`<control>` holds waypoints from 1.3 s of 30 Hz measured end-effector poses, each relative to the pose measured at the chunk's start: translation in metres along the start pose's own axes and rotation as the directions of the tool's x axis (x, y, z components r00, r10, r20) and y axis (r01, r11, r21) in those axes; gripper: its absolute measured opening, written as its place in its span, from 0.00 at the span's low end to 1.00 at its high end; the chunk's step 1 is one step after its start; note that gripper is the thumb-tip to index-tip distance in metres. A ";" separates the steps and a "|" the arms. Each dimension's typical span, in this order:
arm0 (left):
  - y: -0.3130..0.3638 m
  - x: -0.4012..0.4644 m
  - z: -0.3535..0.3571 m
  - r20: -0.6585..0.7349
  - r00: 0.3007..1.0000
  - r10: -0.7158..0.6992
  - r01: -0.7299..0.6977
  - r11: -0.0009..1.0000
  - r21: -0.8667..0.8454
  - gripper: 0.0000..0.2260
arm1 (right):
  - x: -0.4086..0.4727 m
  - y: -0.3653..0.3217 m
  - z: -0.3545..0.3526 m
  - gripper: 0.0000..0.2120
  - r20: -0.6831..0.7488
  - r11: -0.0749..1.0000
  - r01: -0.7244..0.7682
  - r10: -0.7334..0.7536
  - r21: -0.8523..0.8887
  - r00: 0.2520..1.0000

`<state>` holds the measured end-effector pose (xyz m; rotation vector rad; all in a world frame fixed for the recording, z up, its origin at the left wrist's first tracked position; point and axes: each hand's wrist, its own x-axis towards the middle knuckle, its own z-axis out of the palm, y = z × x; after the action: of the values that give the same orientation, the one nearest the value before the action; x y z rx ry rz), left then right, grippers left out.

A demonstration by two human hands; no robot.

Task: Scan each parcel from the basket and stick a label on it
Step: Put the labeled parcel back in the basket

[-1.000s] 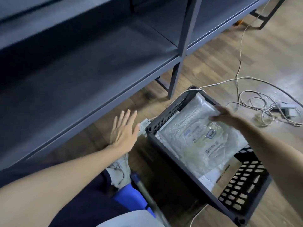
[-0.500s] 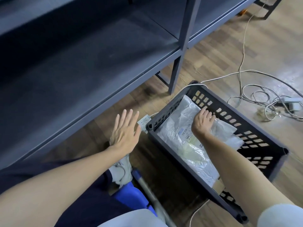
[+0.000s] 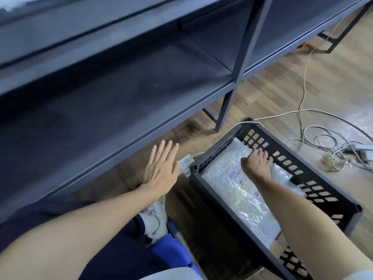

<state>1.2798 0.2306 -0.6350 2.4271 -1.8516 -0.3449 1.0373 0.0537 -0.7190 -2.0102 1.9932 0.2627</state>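
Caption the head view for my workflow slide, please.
Right hand grasps the far end of a plastic-wrapped parcel in the dark basket; left hand hovers open.

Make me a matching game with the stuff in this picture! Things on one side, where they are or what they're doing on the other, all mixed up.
Things:
1. left hand
2. right hand
3. parcel
4. cables

Places or states:
A. lying in the dark basket
B. tangled on the wooden floor, right of the basket
C. fingers curled over the far end of the parcel
D. fingers straight, holding nothing, left of the basket

Pairs: 1-D, 2-C, 3-A, 4-B
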 end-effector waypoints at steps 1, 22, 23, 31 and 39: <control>0.001 0.001 -0.007 -0.012 1.000 0.002 -0.002 1.000 0.003 0.32 | 0.003 -0.007 -0.010 0.25 -0.024 0.999 0.034 -0.034 0.022 0.999; 0.026 -0.022 -0.306 -0.535 0.821 0.199 -0.260 0.965 -0.040 0.20 | -0.086 -0.170 -0.349 0.20 -0.727 0.867 0.471 -0.220 0.160 0.651; 0.020 -0.027 -0.321 -0.563 0.805 0.184 -0.249 0.968 -0.039 0.19 | -0.097 -0.186 -0.361 0.20 -0.731 0.854 0.505 -0.264 0.127 0.630; -0.088 -0.085 -0.390 -0.606 0.794 -0.042 0.110 0.991 0.075 0.21 | -0.192 -0.338 -0.381 0.17 -0.562 0.656 0.749 -0.657 -0.097 0.502; -0.196 -0.187 -0.412 -0.624 0.690 -0.366 0.493 0.869 0.036 0.23 | -0.323 -0.465 -0.364 0.13 -0.494 0.352 0.917 -0.841 -0.190 0.220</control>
<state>1.5084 0.4299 -0.2461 2.6416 -1.0695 0.5836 1.4650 0.2334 -0.2319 -2.9220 0.5863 -0.7642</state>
